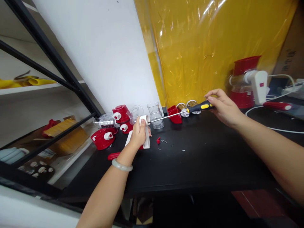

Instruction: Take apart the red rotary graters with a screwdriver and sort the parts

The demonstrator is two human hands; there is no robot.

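My left hand (138, 133) is closed round a white plastic crank handle part (145, 131), held upright on the black table (201, 158). My right hand (222, 106) grips the black and yellow handle of a screwdriver (187, 111). Its metal shaft reaches left, and the tip meets the top of the white part. A pale bangle (122, 165) sits on my left wrist. Several small screws (166, 143) and a little red piece (158, 140) lie on the table just right of my left hand.
Red and white grater parts (104, 137) and clear plastic cylinders (155, 115) crowd the table's far left. An assembled red and white grater (247, 82) stands at the right, with cables (273, 109) and a red-handled tool (276, 105). Yellow film (209, 47) hangs behind. A black shelf frame (59, 66) stands left.
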